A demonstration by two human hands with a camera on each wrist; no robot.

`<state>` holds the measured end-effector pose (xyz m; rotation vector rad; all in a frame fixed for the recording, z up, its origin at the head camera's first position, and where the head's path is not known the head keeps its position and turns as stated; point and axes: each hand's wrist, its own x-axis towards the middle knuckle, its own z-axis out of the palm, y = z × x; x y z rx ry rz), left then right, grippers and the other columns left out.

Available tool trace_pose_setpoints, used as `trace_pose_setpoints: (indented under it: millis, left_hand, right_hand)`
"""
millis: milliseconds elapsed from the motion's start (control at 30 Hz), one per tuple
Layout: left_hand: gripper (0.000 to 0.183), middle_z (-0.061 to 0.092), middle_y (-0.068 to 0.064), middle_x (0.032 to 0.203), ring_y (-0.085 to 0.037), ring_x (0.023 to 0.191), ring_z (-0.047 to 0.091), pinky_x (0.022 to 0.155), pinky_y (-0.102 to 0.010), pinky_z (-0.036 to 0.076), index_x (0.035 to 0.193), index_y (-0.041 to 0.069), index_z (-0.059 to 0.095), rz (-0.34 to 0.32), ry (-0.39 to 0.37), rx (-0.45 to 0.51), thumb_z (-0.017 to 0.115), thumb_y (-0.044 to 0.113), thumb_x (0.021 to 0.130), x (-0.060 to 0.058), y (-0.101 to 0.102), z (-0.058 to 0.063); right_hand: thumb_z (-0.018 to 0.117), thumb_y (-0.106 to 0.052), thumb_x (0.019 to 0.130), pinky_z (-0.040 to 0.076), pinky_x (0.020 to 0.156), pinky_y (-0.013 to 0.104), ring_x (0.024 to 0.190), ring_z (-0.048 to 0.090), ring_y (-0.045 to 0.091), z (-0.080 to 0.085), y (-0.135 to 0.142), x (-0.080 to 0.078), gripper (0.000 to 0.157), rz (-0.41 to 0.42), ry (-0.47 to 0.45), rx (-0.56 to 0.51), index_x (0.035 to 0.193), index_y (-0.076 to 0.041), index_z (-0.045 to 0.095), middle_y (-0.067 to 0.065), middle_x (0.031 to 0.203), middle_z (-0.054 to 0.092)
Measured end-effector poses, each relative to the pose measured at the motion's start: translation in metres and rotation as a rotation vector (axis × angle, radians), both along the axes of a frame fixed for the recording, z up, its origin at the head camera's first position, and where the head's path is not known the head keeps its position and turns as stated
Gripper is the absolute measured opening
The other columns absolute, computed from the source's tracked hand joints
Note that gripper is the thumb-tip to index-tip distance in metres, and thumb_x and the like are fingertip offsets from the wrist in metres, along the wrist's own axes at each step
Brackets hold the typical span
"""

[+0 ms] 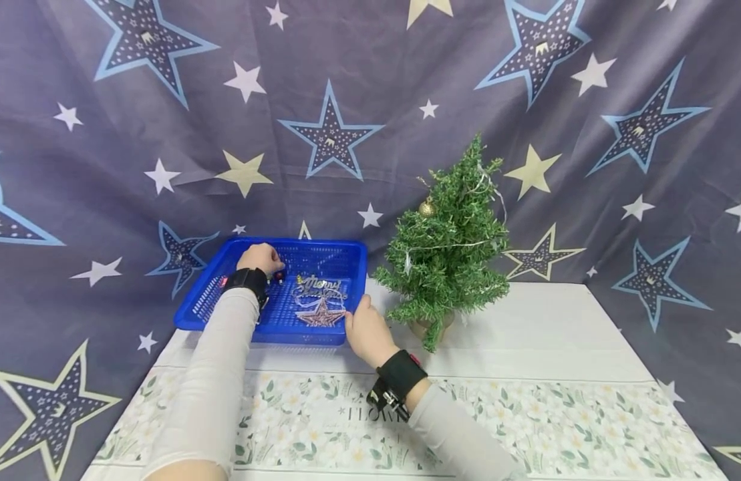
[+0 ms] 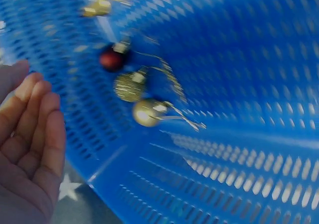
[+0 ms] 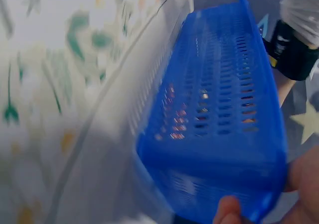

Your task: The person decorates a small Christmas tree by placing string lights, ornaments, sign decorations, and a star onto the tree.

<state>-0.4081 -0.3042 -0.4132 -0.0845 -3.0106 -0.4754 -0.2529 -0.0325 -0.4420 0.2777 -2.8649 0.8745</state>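
A blue plastic basket [image 1: 274, 336] with slotted walls sits on the table's left side. Over its back left part is my left hand [image 1: 260, 257], palm showing and fingers nearly straight in the left wrist view, nothing between them. Beside those fingers in the basket are a red bauble [image 2: 111, 58], a ribbed gold bauble [image 2: 129, 87] and a smooth gold bauble [image 2: 147, 112] with string loops. My right hand [image 1: 370, 331] holds the basket's front right corner, thumb and fingers on either side of the rim. A glittery pink star [image 1: 321, 314] and a "Merry Christmas" sign [image 1: 322, 288] lie inside.
Right of the basket stands a small green Christmas tree [image 1: 448, 260] with a gold bauble [image 1: 427, 208] and a thin pale garland. A flowered cloth [image 1: 526, 421] covers the table. The star-patterned curtain [image 1: 394, 87] hangs close behind.
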Motion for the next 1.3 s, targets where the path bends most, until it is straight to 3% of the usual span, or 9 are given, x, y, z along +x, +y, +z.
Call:
trace_pose_setpoints:
  millis: [133,200,300,467,733,967,1133,1300]
  left_hand:
    - [0.014,0.070,-0.010,0.075,-0.026,0.069,0.062,0.066,-0.044,0.051,0.073,0.006,0.070,-0.057,-0.069,-0.093,0.074,0.017,0.078,-0.004,-0.004,-0.018]
    - [0.012,0.072,-0.010,0.078,-0.025,0.071,0.064,0.068,-0.044,0.052,0.074,0.007,0.071,-0.084,-0.083,-0.144,0.076,0.017,0.077,-0.006,-0.007,-0.026]
    - [0.011,0.072,-0.011,0.080,-0.024,0.070,0.063,0.066,-0.041,0.052,0.076,0.006,0.072,-0.123,-0.094,-0.185,0.075,0.016,0.076,-0.010,-0.011,-0.035]
    - [0.005,0.068,-0.007,0.074,-0.022,0.067,0.058,0.060,-0.035,0.047,0.073,0.008,0.070,-0.169,-0.124,-0.165,0.073,0.011,0.074,-0.017,-0.014,-0.041]
    - [0.011,0.074,-0.011,0.082,-0.027,0.073,0.066,0.069,-0.046,0.053,0.076,0.009,0.072,-0.178,-0.114,-0.236,0.080,0.013,0.069,-0.020,-0.016,-0.046]
    - [0.012,0.074,-0.013,0.080,-0.028,0.070,0.066,0.064,-0.045,0.054,0.070,0.010,0.071,-0.263,-0.102,-0.298,0.082,0.011,0.064,-0.029,-0.013,-0.052]
    - [0.013,0.074,-0.016,0.079,-0.030,0.067,0.066,0.060,-0.049,0.053,0.063,0.010,0.068,-0.224,-0.093,-0.334,0.078,0.004,0.059,-0.030,-0.006,-0.053]
    - [0.007,0.073,-0.023,0.088,-0.038,0.077,0.069,0.071,-0.055,0.055,0.070,0.007,0.070,-0.183,-0.078,-0.341,0.071,0.002,0.066,-0.031,-0.005,-0.055]
  right_hand:
    - [0.041,-0.025,0.103,0.035,0.038,0.027,0.042,0.051,0.018,-0.013,-0.003,-0.002,0.064,0.001,-0.072,-0.128,0.147,0.015,0.017,0.009,0.058,0.059]
    - [0.040,-0.025,0.103,0.029,0.036,0.026,0.039,0.043,0.015,-0.018,-0.006,-0.003,0.065,-0.014,-0.064,-0.156,0.148,0.014,0.015,0.003,0.052,0.052]
    - [0.041,-0.023,0.102,0.028,0.036,0.025,0.040,0.040,0.013,-0.021,-0.008,-0.004,0.064,-0.038,-0.025,-0.167,0.148,0.014,0.017,-0.001,0.051,0.044]
    - [0.041,-0.021,0.102,0.027,0.036,0.026,0.040,0.040,0.013,-0.021,-0.007,-0.007,0.063,-0.048,-0.017,-0.175,0.148,0.014,0.016,0.000,0.051,0.044]
    - [0.043,-0.020,0.101,0.032,0.040,0.027,0.044,0.046,0.016,-0.020,-0.007,-0.007,0.061,-0.058,0.012,-0.162,0.146,0.015,0.021,0.010,0.056,0.057]
    - [0.042,-0.021,0.101,0.025,0.035,0.025,0.039,0.037,0.012,-0.022,-0.007,-0.009,0.062,-0.053,0.002,-0.155,0.148,0.014,0.019,-0.003,0.050,0.039]
    - [0.040,-0.022,0.102,0.023,0.036,0.024,0.038,0.034,0.011,-0.024,-0.008,-0.009,0.063,-0.047,-0.017,-0.161,0.149,0.013,0.017,-0.005,0.049,0.036]
    - [0.041,-0.022,0.102,0.024,0.035,0.025,0.039,0.035,0.012,-0.026,-0.008,-0.010,0.062,-0.060,-0.004,-0.159,0.149,0.012,0.019,-0.004,0.050,0.037]
